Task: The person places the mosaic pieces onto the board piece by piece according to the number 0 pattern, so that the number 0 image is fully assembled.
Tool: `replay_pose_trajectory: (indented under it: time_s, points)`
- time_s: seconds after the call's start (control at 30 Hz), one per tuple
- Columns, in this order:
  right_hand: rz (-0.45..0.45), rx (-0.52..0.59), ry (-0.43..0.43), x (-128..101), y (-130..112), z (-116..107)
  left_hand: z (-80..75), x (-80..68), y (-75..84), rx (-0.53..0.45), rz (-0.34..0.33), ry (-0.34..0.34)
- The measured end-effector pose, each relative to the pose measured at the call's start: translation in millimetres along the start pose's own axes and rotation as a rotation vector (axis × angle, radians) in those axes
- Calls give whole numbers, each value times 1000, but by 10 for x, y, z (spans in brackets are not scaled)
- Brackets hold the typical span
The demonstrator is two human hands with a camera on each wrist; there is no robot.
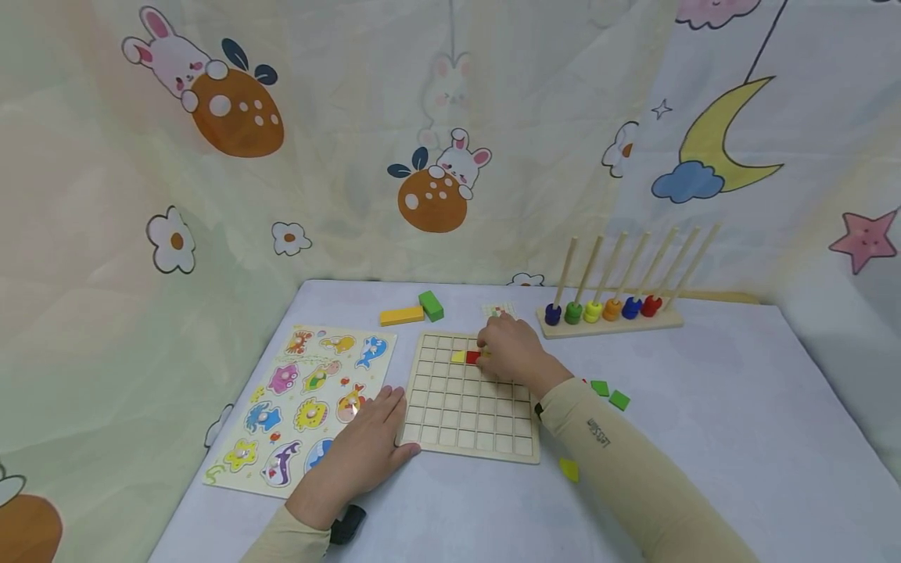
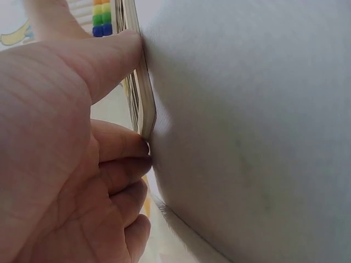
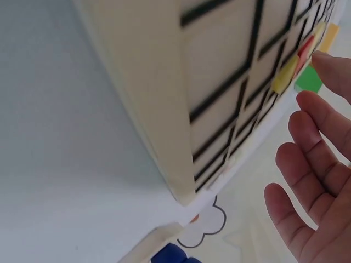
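Note:
A wooden grid board [image 1: 468, 422] lies on the table, with a yellow tile [image 1: 458, 356] and a red tile [image 1: 472, 357] side by side in an upper row. My right hand [image 1: 514, 352] is over the board's upper right part. Another yellow tile [image 3: 285, 76] shows beside the red one in the right wrist view. There the thumb and fingertips are close to the tiles, with nothing visible between them. My left hand [image 1: 369, 438] rests at the board's near left corner, its thumb and fingertips touching the board's edges [image 2: 145, 104].
A sea-animal peg puzzle [image 1: 310, 375] lies at the left. Behind the board are a yellow block [image 1: 402, 316], a green block [image 1: 432, 306] and a small patterned card [image 1: 498, 310]. A bead-peg stand [image 1: 608, 327] stands back right. Green tiles [image 1: 619, 399] and a yellow tile [image 1: 569, 469] lie near the right arm.

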State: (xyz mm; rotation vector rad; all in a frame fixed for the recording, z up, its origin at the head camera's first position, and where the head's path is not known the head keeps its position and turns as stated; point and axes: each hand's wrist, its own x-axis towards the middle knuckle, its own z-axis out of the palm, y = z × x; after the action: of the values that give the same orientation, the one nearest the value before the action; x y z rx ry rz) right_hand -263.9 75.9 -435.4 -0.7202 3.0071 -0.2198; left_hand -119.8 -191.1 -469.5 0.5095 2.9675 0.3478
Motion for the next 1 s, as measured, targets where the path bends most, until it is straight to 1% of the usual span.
replay_pose_trajectory:
  time_s: [0.13,0.23,0.5,0.77,1.0]
  points:
    - [25,6,3,-59,27,-81,0,-1,4,-2,0,-1]
    - [52,-6,5,-124,93,-110,2,1,5,-5,4,-5]
    - [106,-2,56,-346,290,-214,-10,-4,5,-12,-5,-11]
    - [183,19,113,-580,571,-341,-18,-8,15,-19,-1,-12]
    - [220,31,102,-745,786,-363,-9,-9,2,-7,-4,-16]
